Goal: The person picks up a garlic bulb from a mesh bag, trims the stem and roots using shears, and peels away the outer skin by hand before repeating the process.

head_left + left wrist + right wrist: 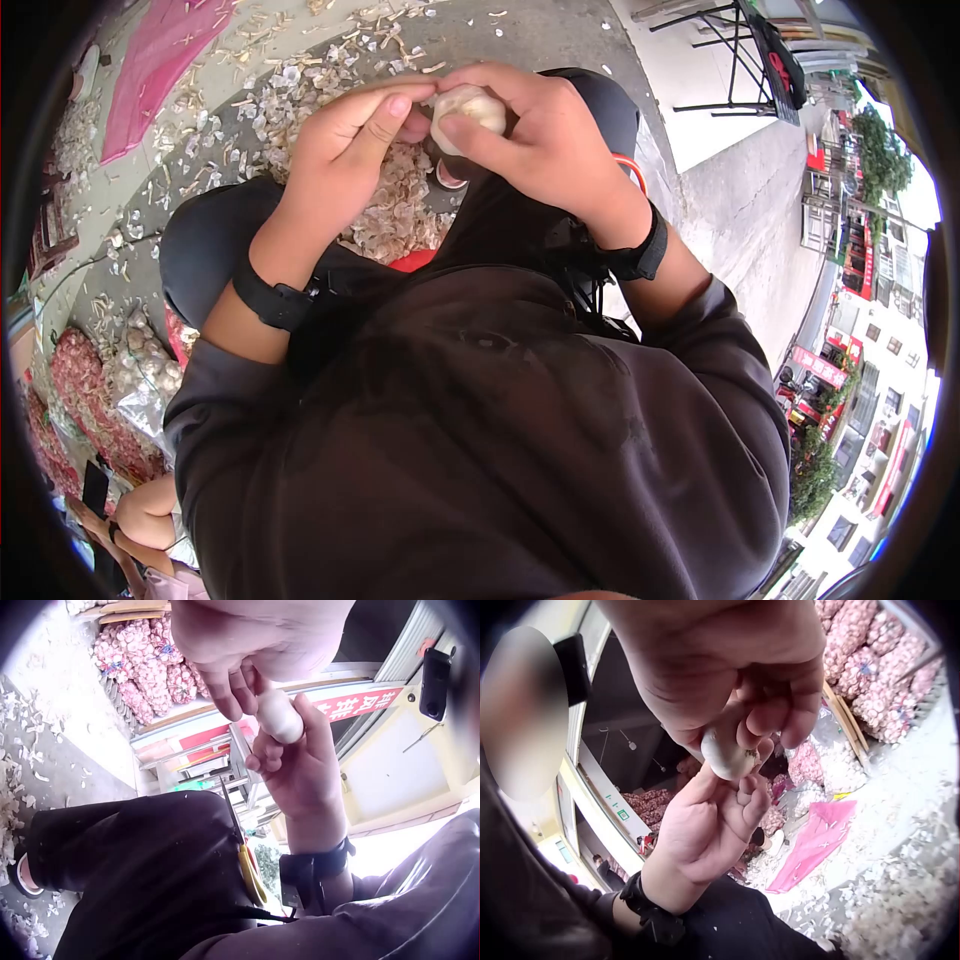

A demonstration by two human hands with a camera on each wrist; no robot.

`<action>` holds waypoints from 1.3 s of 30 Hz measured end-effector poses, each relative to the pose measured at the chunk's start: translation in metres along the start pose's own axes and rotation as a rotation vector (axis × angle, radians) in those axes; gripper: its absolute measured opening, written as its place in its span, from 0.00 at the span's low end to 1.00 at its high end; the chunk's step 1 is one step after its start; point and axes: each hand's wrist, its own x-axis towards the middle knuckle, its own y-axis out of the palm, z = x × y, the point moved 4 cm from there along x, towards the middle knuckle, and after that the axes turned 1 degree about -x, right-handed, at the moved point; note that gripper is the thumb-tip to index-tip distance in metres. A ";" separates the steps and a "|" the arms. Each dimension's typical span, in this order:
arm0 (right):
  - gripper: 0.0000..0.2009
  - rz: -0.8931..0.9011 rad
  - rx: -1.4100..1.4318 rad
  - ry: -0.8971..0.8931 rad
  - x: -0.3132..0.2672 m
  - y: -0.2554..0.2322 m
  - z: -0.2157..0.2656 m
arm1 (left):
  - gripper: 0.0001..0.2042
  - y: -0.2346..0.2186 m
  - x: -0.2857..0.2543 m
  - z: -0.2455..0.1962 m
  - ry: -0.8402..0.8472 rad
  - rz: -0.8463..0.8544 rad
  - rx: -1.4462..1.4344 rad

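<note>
A pale garlic bulb [468, 118] is gripped by my right hand [550, 145], its thumb lying across the front in the head view. Beside it, my left hand [345, 145] reaches in with the fingertips right at the bulb's edge; its thumb [390, 115] stands apart from the bulb. From the right wrist, the white bulb [727, 754] shows between the right fingers, with the left hand [705, 825] close below. Scissors with a yellow handle [251, 876] are at the right thigh in the left wrist view, blades pointing away from the body.
Loose garlic skins [395, 205] are heaped between the legs and scattered over the floor. A pink sheet [165, 70] lies at upper left. Mesh sacks of garlic [95, 400] stand at left near a seated person [150, 520]. A black-framed folding table [745, 60] is at upper right.
</note>
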 end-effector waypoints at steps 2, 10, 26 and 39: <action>0.19 -0.057 0.082 0.041 -0.033 -0.035 -0.010 | 0.11 -0.002 -0.001 -0.002 0.034 -0.010 -0.056; 0.27 -0.300 1.265 0.228 -0.257 -0.143 -0.103 | 0.10 -0.048 -0.008 -0.005 -0.148 -0.206 0.186; 0.20 -0.902 1.142 0.466 -0.240 -0.054 -0.300 | 0.11 -0.051 -0.022 0.002 -0.228 -0.153 0.361; 0.16 -0.327 -0.203 0.904 -0.264 -0.095 -0.320 | 0.11 -0.105 -0.034 -0.055 0.042 -0.346 0.388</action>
